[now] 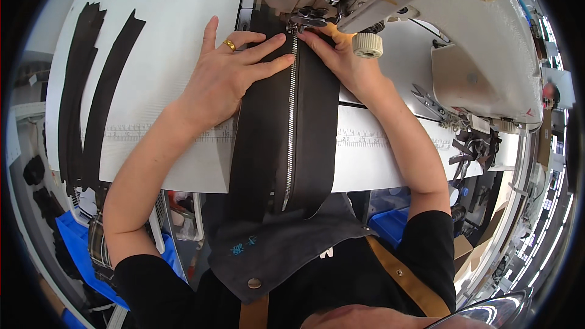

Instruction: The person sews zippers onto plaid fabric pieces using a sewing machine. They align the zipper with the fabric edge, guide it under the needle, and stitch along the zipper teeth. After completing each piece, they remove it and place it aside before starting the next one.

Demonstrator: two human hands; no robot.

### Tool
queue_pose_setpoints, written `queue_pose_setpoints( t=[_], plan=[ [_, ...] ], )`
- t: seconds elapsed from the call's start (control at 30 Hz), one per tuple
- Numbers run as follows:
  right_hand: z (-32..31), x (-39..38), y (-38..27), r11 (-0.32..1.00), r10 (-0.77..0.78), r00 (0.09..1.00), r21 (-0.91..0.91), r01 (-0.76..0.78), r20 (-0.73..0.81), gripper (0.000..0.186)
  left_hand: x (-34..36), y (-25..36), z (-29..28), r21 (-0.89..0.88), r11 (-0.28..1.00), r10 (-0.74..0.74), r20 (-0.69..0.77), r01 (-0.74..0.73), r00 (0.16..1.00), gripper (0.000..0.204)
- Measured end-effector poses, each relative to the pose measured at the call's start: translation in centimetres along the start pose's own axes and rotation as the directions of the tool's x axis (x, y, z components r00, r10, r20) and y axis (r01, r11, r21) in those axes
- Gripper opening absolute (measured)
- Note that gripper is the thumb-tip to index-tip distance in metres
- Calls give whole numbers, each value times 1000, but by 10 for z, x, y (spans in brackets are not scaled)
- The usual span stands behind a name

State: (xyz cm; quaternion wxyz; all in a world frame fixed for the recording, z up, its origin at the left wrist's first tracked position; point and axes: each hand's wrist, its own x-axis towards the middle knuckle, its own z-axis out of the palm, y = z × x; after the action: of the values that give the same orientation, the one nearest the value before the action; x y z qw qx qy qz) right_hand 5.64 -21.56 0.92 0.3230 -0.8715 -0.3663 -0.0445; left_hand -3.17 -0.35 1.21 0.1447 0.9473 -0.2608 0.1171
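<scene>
A long dark fabric panel (317, 116) with a silver metal zipper (290, 122) runs down from the sewing machine's presser foot (294, 27) over the table's front edge. My left hand (231, 73) lies open on the panel left of the zipper, fingers spread, a gold ring on one finger. Just right of the presser foot, my right hand (347, 64) is closed on the fabric, thumb beside the zipper top; its other fingertips are partly hidden by the machine.
Dark fabric strips (85, 85) lie on the white table (158, 55) at left. At right are scissors (429, 102) and tangled dark scraps (478, 149) beside the machine body (487, 61). Blue bins (387, 228) sit below the table.
</scene>
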Motion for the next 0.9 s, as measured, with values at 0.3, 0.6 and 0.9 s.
queue_pose_setpoints(
  t=[0.3, 0.6, 0.9],
  plan=[
    [0, 4, 6, 977, -146, 983, -171, 125, -115, 21, 11, -11, 7, 30, 1000, 1, -53, 0, 999, 46],
    [-18, -19, -13, 845, -453, 883, -374, 382, -124, 49, 6, -14, 6, 24, 996, 86, -165, -84, 983, 35],
    [-9, -25, -11, 869, -288, 957, -425, 252, -21, 51, 7, -13, 8, 13, 995, 100, -197, -99, 975, 30]
  ],
)
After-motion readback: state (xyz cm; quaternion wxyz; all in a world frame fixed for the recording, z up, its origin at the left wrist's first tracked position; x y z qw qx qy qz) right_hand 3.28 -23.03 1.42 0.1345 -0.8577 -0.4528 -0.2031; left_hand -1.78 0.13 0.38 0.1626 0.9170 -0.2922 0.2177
